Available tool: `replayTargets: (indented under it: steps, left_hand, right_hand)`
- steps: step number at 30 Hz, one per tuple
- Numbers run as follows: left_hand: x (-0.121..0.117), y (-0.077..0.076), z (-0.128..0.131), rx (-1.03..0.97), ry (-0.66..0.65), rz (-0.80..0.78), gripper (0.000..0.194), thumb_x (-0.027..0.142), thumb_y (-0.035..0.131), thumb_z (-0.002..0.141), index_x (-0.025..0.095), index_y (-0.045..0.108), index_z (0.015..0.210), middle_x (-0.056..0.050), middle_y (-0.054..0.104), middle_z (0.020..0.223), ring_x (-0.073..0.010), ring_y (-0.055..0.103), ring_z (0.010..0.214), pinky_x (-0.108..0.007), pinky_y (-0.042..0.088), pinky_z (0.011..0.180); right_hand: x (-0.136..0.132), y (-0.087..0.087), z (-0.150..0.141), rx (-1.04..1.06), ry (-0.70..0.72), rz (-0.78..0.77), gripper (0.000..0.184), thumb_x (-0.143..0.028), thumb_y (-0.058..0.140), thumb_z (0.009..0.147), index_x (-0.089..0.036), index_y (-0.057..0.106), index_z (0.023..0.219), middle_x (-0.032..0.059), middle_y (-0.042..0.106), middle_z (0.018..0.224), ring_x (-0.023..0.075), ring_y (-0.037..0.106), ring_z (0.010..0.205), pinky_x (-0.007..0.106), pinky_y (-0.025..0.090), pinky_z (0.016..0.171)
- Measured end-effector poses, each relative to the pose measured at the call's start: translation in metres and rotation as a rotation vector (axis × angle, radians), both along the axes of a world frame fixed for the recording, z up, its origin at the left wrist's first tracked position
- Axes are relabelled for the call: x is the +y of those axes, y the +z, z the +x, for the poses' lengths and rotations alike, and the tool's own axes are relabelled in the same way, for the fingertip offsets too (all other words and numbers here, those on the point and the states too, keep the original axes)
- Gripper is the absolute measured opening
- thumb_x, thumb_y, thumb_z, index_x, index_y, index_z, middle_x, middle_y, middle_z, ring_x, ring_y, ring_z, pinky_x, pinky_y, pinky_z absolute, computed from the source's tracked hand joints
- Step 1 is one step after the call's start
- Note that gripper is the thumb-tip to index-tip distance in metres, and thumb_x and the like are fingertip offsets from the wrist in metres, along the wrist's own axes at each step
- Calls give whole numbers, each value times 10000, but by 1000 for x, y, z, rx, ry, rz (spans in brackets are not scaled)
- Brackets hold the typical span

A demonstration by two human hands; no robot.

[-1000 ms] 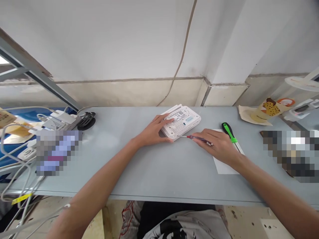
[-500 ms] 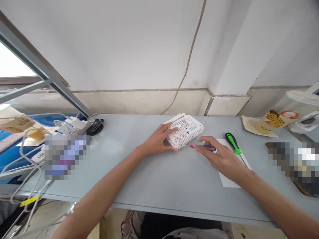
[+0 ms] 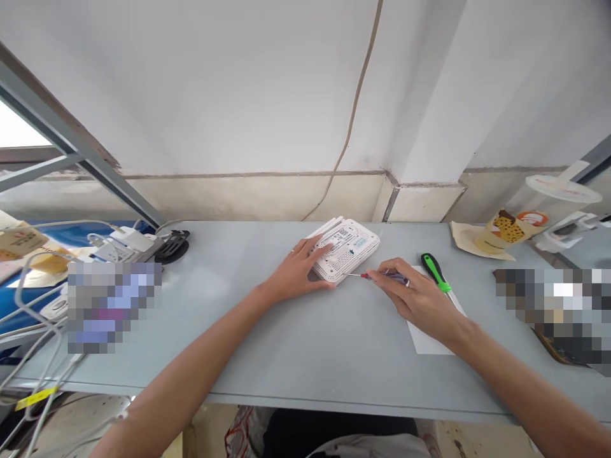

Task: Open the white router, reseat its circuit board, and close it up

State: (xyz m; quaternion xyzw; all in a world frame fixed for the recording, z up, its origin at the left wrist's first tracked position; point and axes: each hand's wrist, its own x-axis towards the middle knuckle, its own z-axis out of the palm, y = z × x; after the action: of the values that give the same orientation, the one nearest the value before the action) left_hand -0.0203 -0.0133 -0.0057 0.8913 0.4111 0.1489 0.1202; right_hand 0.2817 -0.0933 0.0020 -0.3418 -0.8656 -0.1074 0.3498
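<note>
- I see a smooth grey tabletop [image 3: 286, 356] beneath both hands, and a pale painted wall [image 3: 229, 89] with a beige tiled lower band [image 3: 238, 200] beyond them.
- A thin beige cable [image 3: 357, 95] hangs down that wall, ahead of the hands.
- Far to the right hand's right I make out a clear plastic cup [image 3: 515, 219] with a yellow drink; well left of the left hand, white plug-in adapters [image 3: 126, 240].
- The white perforated plastic box with rounded corners [image 3: 356, 248] lies on the tabletop, directly under my left hand [image 3: 300, 270], its fingers and thumb spread but clasped about one end.
- My right hand [image 3: 422, 302] is closed around a slim screwdriver with a red collar [image 3: 364, 275], its tip at the box's near edge; I can't tell whether it is inserted.
- Just beyond the right hand lies a green-and-black-handled screwdriver [image 3: 434, 270].
</note>
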Motion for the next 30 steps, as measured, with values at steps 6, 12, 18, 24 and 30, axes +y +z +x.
replayTargets:
  steps: [6, 12, 18, 24, 30]
  left_hand:
    - [-1, 0, 4, 25, 32, 2, 957, 703, 747, 853, 327, 361, 1643, -104, 263, 1742, -393, 266, 1579, -613, 400, 1226]
    - [-5, 1, 10, 38, 58, 34, 947, 701, 746, 854, 335, 367, 1641, -131, 316, 1712, -420, 326, 1544, -645, 417, 1198]
    - [-6, 0, 11, 60, 72, 43, 949, 706, 734, 861, 323, 358, 1644, -133, 308, 1715, -419, 324, 1545, -644, 429, 1190]
    - [-10, -4, 17, 60, 116, 99, 945, 729, 723, 855, 297, 389, 1626, -160, 357, 1680, -427, 370, 1497, -651, 444, 1164]
    - [-13, -6, 20, 78, 139, 104, 944, 745, 700, 863, 272, 386, 1617, -165, 342, 1684, -425, 367, 1482, -652, 432, 1159]
  right_hand:
    - [-3, 2, -1, -17, 3, -43, 265, -110, 524, 1048, -194, 660, 1260, 75, 665, 1043, 112, 587, 677, 243, 464, 564]
    - [-3, 0, -1, -21, -18, -56, 224, -158, 527, 1063, -193, 660, 1240, 71, 670, 1025, 118, 582, 665, 253, 466, 563]
    - [-2, 4, -2, -44, -51, 42, 172, -141, 544, 1060, -176, 659, 1183, 65, 678, 987, 99, 562, 616, 245, 456, 528]
    - [-7, 7, -5, -222, -64, 217, 294, 19, 489, 1002, -89, 629, 1237, 97, 701, 949, 157, 663, 725, 278, 526, 587]
    - [-5, 6, -6, -204, -113, 241, 245, -6, 524, 1005, -108, 645, 1192, 63, 691, 880, 133, 623, 675, 269, 478, 542]
